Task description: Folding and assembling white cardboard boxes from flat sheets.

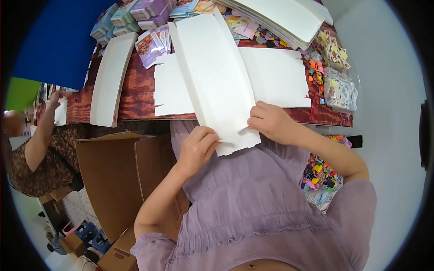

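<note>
A long white cardboard box tray with raised side walls slants toward me over the table's front edge. Its near end flap lies flat, pointing at my body. My left hand pinches the near left corner, where a small tab folds inward. At the near right corner, my right hand closes its fingers on the side wall and another small tab. Beneath the tray lies a flat white cardboard blank with notched ends, partly covered. A folded white tray rests to the left on the table.
Stacked white cardboard lies at the back right, near bagged small items and colourful trinkets. Purple packets and pastel packs sit at the back left. An open brown carton stands below left. Another person's arm shows at far left.
</note>
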A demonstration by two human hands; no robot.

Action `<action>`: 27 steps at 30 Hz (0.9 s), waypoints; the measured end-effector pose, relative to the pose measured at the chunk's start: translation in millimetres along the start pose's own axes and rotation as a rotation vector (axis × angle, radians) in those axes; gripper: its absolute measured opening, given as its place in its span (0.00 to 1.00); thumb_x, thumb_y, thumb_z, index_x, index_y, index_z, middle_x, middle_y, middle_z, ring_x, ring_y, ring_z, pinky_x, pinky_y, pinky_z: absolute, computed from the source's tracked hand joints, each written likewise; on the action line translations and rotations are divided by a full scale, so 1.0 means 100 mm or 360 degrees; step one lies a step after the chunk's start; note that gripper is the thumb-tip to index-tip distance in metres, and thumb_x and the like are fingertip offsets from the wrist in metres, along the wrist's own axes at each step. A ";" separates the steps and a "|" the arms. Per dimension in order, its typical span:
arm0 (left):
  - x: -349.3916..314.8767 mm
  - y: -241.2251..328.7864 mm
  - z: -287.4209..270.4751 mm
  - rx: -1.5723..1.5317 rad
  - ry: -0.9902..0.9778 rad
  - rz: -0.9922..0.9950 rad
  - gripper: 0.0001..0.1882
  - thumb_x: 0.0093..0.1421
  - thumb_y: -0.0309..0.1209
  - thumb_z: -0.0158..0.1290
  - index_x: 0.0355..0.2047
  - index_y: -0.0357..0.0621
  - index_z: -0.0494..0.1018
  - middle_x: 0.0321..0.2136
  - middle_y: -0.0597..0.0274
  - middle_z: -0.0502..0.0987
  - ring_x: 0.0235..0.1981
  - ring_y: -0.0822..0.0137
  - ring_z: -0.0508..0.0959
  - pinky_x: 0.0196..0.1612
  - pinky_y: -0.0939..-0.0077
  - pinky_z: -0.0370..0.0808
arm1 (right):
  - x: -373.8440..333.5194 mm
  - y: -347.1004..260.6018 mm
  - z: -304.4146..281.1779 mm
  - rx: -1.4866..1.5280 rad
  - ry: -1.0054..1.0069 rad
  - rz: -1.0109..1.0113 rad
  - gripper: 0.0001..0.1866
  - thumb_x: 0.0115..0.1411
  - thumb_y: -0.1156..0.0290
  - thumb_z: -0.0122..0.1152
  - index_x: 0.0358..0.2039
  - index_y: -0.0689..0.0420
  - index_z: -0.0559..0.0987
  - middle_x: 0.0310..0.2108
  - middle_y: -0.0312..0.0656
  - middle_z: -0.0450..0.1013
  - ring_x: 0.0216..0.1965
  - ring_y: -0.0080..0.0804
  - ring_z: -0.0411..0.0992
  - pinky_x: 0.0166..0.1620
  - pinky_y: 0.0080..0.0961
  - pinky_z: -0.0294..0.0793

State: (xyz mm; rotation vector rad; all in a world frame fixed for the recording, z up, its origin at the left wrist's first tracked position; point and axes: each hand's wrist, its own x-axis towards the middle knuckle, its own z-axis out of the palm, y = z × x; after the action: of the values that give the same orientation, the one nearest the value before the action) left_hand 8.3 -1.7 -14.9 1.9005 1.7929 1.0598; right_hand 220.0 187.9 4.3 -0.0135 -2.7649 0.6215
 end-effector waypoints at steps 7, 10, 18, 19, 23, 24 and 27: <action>0.00 -0.04 0.15 0.0158 0.0290 -0.0041 0.07 0.56 0.20 0.61 0.34 0.38 0.76 0.30 0.55 0.77 0.30 0.54 0.78 0.32 0.66 0.75 | -0.02 -0.05 0.07 -0.0138 0.0084 -0.0074 0.10 0.50 0.74 0.61 0.33 0.61 0.74 0.30 0.42 0.69 0.31 0.40 0.69 0.34 0.33 0.73; 0.00 -0.04 0.11 0.0189 0.0295 0.0114 0.07 0.57 0.20 0.60 0.35 0.37 0.75 0.31 0.53 0.77 0.30 0.53 0.78 0.32 0.65 0.75 | -0.11 -0.06 0.04 -0.0161 -0.0064 -0.0125 0.17 0.49 0.75 0.59 0.41 0.64 0.76 0.40 0.47 0.74 0.37 0.42 0.72 0.40 0.33 0.76; -0.04 -0.09 0.16 0.0096 0.0380 0.0068 0.10 0.56 0.17 0.57 0.39 0.35 0.74 0.35 0.53 0.78 0.34 0.51 0.79 0.35 0.64 0.77 | -0.22 -0.14 0.08 -0.0324 0.0096 -0.0242 0.24 0.50 0.75 0.60 0.49 0.67 0.75 0.52 0.50 0.73 0.45 0.44 0.72 0.49 0.35 0.76; -0.05 -0.12 0.15 0.0158 0.0324 0.0126 0.11 0.56 0.18 0.58 0.40 0.35 0.74 0.36 0.52 0.77 0.34 0.51 0.79 0.36 0.64 0.77 | -0.20 -0.14 0.09 -0.0330 0.0177 -0.0202 0.22 0.50 0.75 0.60 0.48 0.66 0.76 0.49 0.48 0.74 0.43 0.42 0.72 0.48 0.34 0.76; -0.01 -0.01 -0.01 0.0028 0.0161 0.0189 0.16 0.55 0.23 0.61 0.43 0.36 0.74 0.41 0.49 0.76 0.37 0.51 0.78 0.38 0.64 0.77 | -0.20 -0.13 0.13 -0.0130 0.0215 -0.0049 0.18 0.52 0.75 0.62 0.45 0.64 0.78 0.45 0.46 0.75 0.42 0.42 0.71 0.46 0.34 0.75; -0.02 0.01 -0.04 0.0032 0.0155 0.0186 0.16 0.55 0.23 0.61 0.43 0.36 0.74 0.41 0.49 0.76 0.37 0.51 0.78 0.38 0.64 0.77 | -0.18 -0.13 0.14 0.0054 0.0257 0.0063 0.15 0.53 0.75 0.63 0.43 0.62 0.78 0.43 0.45 0.76 0.42 0.43 0.71 0.44 0.35 0.75; -0.10 0.06 -0.06 -0.0077 0.0105 0.0151 0.23 0.52 0.26 0.65 0.49 0.39 0.74 0.43 0.48 0.75 0.40 0.52 0.77 0.40 0.63 0.76 | -0.09 -0.12 0.11 0.0364 0.0285 0.0267 0.09 0.55 0.75 0.64 0.38 0.59 0.79 0.39 0.42 0.77 0.41 0.42 0.71 0.43 0.34 0.73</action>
State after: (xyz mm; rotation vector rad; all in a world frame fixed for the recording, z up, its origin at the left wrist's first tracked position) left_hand 8.8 -14.0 -9.7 1.9606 1.7100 1.2004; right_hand 226.1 171.5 -2.9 -0.2406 -2.5227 0.9293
